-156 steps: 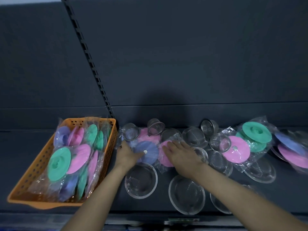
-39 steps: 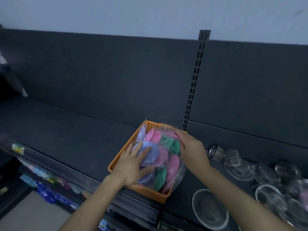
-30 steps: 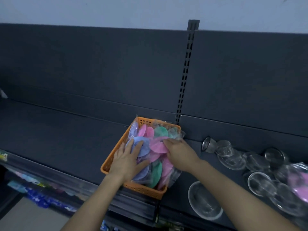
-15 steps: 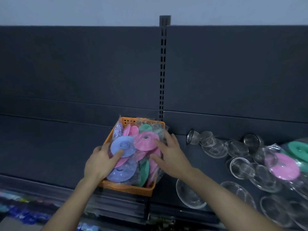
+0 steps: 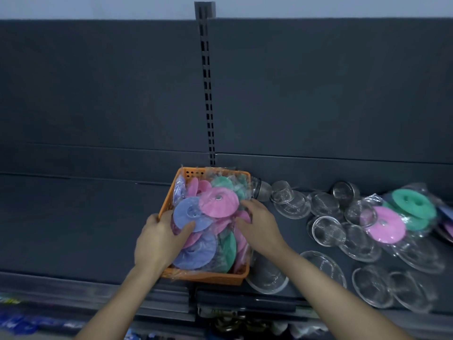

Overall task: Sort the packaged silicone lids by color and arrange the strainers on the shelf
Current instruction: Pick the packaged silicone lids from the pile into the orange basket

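Note:
An orange basket (image 5: 208, 276) on the dark shelf holds several packaged silicone lids in blue, pink and green. My left hand (image 5: 159, 241) grips the basket's left side, its thumb pressing on a packaged blue lid (image 5: 190, 213). My right hand (image 5: 259, 224) lies with spread fingers on the wrapped lids at the basket's right side, just below a pink lid (image 5: 219, 202). To the right of the basket lie several metal mesh strainers (image 5: 328, 229) and more bagged lids, a pink one (image 5: 386, 224) and a green one (image 5: 414, 204).
The shelf's back panel is dark, with a slotted upright (image 5: 207, 94) behind the basket. Bare shelf (image 5: 73, 217) stretches left of the basket. A large strainer (image 5: 268, 276) sits against the basket's right front corner. Lower shelves with goods show below the front edge.
The view has swung right, bringing more strainers and bagged lids into sight. My left hand has slid onto the basket's left rim, and my right hand stays on the lids.

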A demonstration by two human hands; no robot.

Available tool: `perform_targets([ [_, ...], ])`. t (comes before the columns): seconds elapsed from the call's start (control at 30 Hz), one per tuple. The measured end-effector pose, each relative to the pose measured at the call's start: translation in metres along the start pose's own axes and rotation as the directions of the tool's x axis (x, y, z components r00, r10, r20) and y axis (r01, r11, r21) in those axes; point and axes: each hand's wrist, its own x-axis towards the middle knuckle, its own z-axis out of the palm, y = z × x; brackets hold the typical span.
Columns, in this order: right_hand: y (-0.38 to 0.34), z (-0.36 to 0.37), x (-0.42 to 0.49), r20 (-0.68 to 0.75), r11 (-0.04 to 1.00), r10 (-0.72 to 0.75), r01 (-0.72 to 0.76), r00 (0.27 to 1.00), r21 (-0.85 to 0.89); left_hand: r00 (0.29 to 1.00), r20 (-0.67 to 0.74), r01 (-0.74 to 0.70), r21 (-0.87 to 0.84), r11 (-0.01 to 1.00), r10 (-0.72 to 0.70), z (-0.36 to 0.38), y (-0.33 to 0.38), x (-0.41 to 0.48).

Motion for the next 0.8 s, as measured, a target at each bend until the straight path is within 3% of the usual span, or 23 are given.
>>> perform_targets([
  [0.43,0.030,-0.041,-0.011,-0.022,0.998,-0.060,0.060,0.998,0.001,0.999,-0.048,0.007,-0.052,0.999,-0.009,0.013,0.035,-0.011],
  [0.53,0.042,-0.059,-0.014,-0.061,0.998,-0.061,0.061,0.996,0.008,0.989,-0.123,-0.092,-0.105,0.990,0.079,0.008,0.051,-0.008],
  [0.63,0.060,-0.081,-0.018,-0.050,0.996,0.018,-0.022,0.999,-0.082,0.963,-0.100,-0.260,-0.111,0.959,0.250,0.010,0.086,-0.009],
  [0.8,0.092,-0.124,-0.039,-0.068,0.970,0.005,-0.021,0.998,-0.243,0.889,-0.041,-0.458,-0.045,0.888,0.456,0.038,0.159,-0.018],
])
